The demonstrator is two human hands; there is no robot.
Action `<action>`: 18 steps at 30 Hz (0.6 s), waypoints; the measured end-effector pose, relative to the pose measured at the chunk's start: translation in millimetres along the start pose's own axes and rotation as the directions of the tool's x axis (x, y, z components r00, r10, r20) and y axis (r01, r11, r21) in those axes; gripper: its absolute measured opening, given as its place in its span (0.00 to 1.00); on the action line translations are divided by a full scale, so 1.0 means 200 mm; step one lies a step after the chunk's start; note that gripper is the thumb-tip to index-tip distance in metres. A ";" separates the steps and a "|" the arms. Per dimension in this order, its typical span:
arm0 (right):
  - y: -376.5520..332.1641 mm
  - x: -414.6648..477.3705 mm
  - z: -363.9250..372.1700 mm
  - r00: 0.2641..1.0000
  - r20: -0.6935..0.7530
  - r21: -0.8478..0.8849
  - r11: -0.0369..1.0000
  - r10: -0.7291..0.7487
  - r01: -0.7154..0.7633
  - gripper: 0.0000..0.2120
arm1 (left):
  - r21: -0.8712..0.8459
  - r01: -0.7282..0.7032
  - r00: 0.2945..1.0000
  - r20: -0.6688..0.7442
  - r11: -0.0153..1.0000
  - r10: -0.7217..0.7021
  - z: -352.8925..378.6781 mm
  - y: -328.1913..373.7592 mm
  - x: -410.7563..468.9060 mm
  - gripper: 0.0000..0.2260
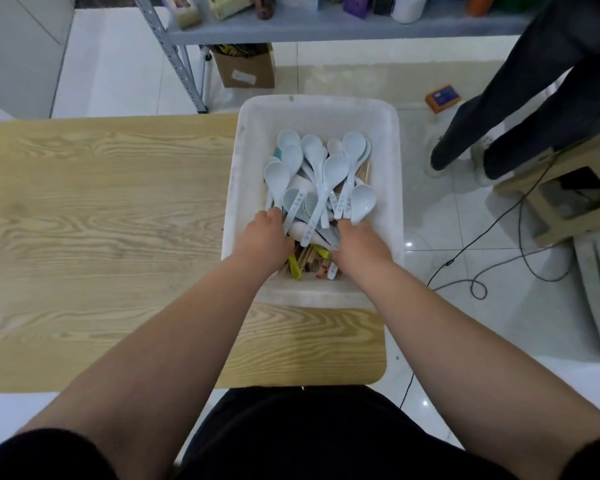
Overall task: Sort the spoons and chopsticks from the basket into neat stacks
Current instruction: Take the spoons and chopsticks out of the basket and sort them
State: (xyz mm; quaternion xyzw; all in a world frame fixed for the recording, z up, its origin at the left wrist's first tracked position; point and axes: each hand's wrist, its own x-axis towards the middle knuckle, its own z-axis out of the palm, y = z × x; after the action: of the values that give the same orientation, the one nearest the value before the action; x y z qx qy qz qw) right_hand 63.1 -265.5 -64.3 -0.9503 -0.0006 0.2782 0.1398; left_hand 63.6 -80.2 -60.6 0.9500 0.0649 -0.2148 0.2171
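A white plastic basket (312,109) stands at the right end of the wooden table (101,209). Inside lies a jumble of several pale blue spoons (333,171), bowls pointing away from me. Under them, near the basket's front wall, show wrapped chopsticks (307,259). Both my hands are down in the basket. My left hand (264,235) is closed around spoon handles at the left of the pile. My right hand (359,242) grips spoon handles at the right. My fingers are hidden beneath the backs of my hands.
Bare wood runs to the left of the basket and in front of it. A person's dark-trousered legs (520,109) stand on the tiled floor at the right, near a cable (499,265) and a beige stool (561,188). A metal shelf (326,26) and a cardboard box (246,67) are behind.
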 end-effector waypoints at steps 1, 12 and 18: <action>0.00 0.01 0.01 1.000 -0.009 0.004 1.000 0.004 -0.004 0.19 | 0.036 0.006 1.000 -0.011 0.999 -0.005 0.01 0.00 0.03 0.13; -0.04 0.02 0.05 0.988 0.011 0.166 0.974 0.154 -0.154 0.23 | -0.007 0.011 0.999 0.031 1.000 -0.011 0.04 -0.03 0.09 0.08; -0.05 0.01 0.05 0.990 -0.016 0.144 0.980 0.138 -0.134 0.22 | -0.263 0.031 0.999 -0.001 0.964 -0.032 -0.02 -0.05 0.04 0.06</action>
State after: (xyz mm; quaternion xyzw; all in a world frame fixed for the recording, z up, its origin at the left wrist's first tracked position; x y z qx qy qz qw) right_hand 60.4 -252.2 -71.1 -0.9392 0.0862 0.2740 0.1880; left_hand 71.0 -69.8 -65.0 0.9121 0.1083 -0.2054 0.3377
